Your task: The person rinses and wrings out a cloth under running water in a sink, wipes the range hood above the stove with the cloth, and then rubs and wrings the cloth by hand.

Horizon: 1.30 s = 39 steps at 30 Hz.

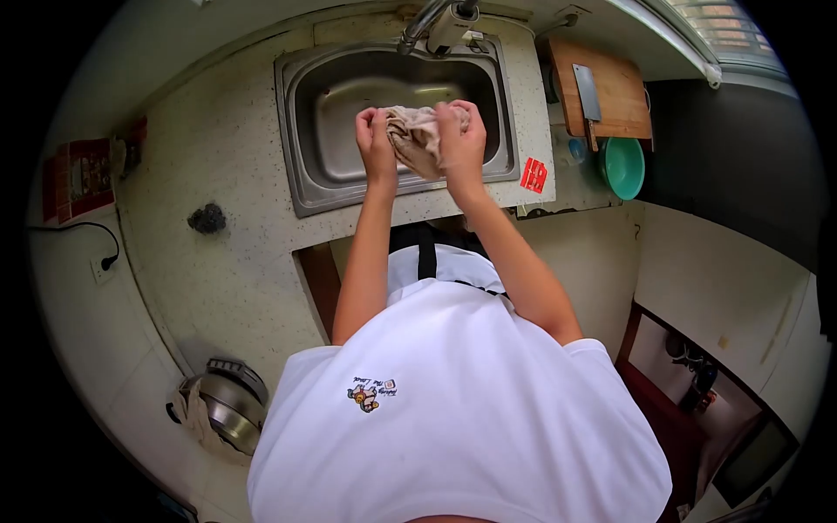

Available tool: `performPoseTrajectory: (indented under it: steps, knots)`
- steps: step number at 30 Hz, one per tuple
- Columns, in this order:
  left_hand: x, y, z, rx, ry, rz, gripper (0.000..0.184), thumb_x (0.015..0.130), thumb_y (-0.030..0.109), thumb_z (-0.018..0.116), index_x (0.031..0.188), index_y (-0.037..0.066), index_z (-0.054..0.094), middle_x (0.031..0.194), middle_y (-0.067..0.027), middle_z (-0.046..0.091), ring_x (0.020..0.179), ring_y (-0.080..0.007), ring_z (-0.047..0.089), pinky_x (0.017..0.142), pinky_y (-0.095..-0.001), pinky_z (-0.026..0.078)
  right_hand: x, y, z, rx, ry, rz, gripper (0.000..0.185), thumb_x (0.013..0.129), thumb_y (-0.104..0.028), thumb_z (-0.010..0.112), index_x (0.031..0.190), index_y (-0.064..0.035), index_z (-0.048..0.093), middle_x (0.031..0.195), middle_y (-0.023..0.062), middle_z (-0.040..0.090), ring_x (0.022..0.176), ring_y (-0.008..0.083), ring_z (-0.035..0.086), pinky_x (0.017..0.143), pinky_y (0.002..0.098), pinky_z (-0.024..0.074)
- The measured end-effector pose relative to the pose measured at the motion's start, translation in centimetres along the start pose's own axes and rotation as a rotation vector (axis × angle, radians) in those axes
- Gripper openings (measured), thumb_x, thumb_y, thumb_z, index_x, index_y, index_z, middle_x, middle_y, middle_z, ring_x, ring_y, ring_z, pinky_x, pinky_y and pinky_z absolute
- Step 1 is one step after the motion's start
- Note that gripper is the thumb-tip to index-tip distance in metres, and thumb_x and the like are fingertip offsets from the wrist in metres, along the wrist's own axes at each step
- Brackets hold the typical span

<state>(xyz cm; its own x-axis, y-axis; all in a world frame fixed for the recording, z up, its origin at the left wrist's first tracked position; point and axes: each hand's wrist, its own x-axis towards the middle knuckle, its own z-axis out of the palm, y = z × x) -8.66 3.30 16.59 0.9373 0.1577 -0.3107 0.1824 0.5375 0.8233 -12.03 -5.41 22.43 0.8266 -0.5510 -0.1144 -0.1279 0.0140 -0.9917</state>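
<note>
A crumpled beige cloth (416, 139) is held up between my two hands, above the stainless steel sink (301, 187). My left hand (377, 146) is closed around the cloth's left end. On the other end, my right hand (462, 144) grips the bunched fabric. A lower fold of the cloth hangs toward the sink's front rim. Behind the hands, the faucet (423, 24) reaches over the back of the basin. The fingertips are partly hidden in the folds.
Right of the sink are a red packet (534, 175), a cutting board (610, 96) with a cleaver (587, 91) on it, and a green basin (623, 168). On the left counter lie a dark scouring pad (207, 219) and a metal pot (228, 410).
</note>
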Motion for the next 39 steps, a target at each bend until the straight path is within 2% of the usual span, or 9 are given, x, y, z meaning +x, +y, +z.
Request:
performPoseTrajectory:
  steps: [2,6,10,15,20,23,26,31,39]
  knots:
    - [-0.8,0.6,0.8,-0.032,-0.046,-0.035,0.024,0.092,0.026,0.044,0.08,0.005,0.052,0.075,0.0009,0.051,0.07,-0.0079,0.048,0.068,-0.0224,0.041,-2.0,-0.9,1.2,-0.361,-0.051,-0.343,0.026,0.076,-0.024,0.067,0.082,-0.0006,0.056,0.069,0.0049,0.057,0.062,0.0086,0.053,0.054,0.0255,0.0436]
    - [-2.7,-0.4,1.2,-0.114,-0.135,-0.127,0.023,0.088,0.017,0.041,0.07,0.005,0.05,0.071,0.0018,0.051,0.065,-0.0059,0.041,0.06,-0.0227,0.035,3.8,-1.7,2.3,-0.384,-0.122,-0.058,0.027,0.076,-0.023,0.065,0.072,0.0031,0.057,0.058,0.0086,0.057,0.053,0.0121,0.052,0.051,0.0271,0.0412]
    - [-2.7,2.4,1.7,-0.099,0.127,-0.244,0.021,0.086,0.018,0.042,0.069,0.006,0.05,0.069,0.0005,0.052,0.062,-0.009,0.047,0.058,-0.0254,0.04,1.3,-1.0,2.7,-0.509,-0.136,-0.409,0.022,0.075,-0.021,0.061,0.072,0.0007,0.058,0.061,0.0198,0.057,0.06,0.0389,0.057,0.055,0.0383,0.0451]
    - [-1.3,-0.4,0.1,-0.43,0.01,-0.543,0.022,0.086,0.022,0.043,0.072,0.008,0.05,0.067,-0.0034,0.051,0.06,-0.0146,0.053,0.053,-0.0305,0.044,-0.5,-1.9,2.3,-0.575,-0.281,-0.498,0.021,0.08,-0.018,0.06,0.073,0.0024,0.057,0.058,0.0179,0.055,0.048,0.0256,0.055,0.049,0.03,0.0416]
    - [-1.6,2.4,1.8,-0.252,0.101,-0.265,0.026,0.087,0.023,0.04,0.077,0.003,0.055,0.074,-0.004,0.056,0.07,-0.0147,0.054,0.061,-0.0289,0.044,2.0,-2.1,3.4,-0.761,-0.302,-0.526,0.022,0.082,-0.024,0.055,0.076,-0.0026,0.058,0.066,0.0219,0.058,0.063,0.0399,0.058,0.055,0.0402,0.0465]
    - [-1.7,3.6,0.4,-0.809,-0.231,-0.599,0.025,0.088,0.032,0.04,0.076,0.013,0.051,0.068,-0.0014,0.054,0.061,-0.0159,0.055,0.057,-0.0301,0.046,-1.6,-3.3,3.2,-0.743,-0.408,-0.636,0.019,0.081,-0.022,0.056,0.076,-0.0032,0.058,0.064,0.0219,0.057,0.062,0.039,0.058,0.056,0.0416,0.0463]
    - [-3.7,4.9,3.5,-0.629,0.153,-0.737,0.029,0.09,0.036,0.037,0.079,0.014,0.052,0.07,-0.0014,0.056,0.065,-0.0159,0.057,0.059,-0.0301,0.047,1.5,-3.2,4.5,-0.924,-0.464,-0.465,0.02,0.081,-0.021,0.058,0.075,-0.0011,0.057,0.063,0.0216,0.057,0.061,0.0381,0.058,0.055,0.0394,0.046]
    - [0.4,2.7,0.3,-0.722,-0.04,-0.627,0.022,0.087,0.027,0.041,0.084,0.01,0.056,0.074,-0.0031,0.06,0.064,-0.0171,0.059,0.06,-0.031,0.05,1.8,-1.7,4.4,-0.563,-0.317,-0.455,0.022,0.085,-0.015,0.053,0.075,0.0051,0.054,0.058,0.0195,0.055,0.051,0.0242,0.057,0.05,0.0329,0.0425]
    - [-3.5,2.4,1.0,-0.795,-0.19,-0.384,0.028,0.093,0.029,0.034,0.104,0.011,0.052,0.1,-0.0016,0.058,0.088,-0.0118,0.057,0.072,-0.0267,0.049,0.6,-5.5,8.0,-0.875,-0.552,-0.621,0.023,0.079,-0.02,0.06,0.073,0.0019,0.057,0.06,0.0214,0.055,0.055,0.0363,0.056,0.052,0.0381,0.0435]
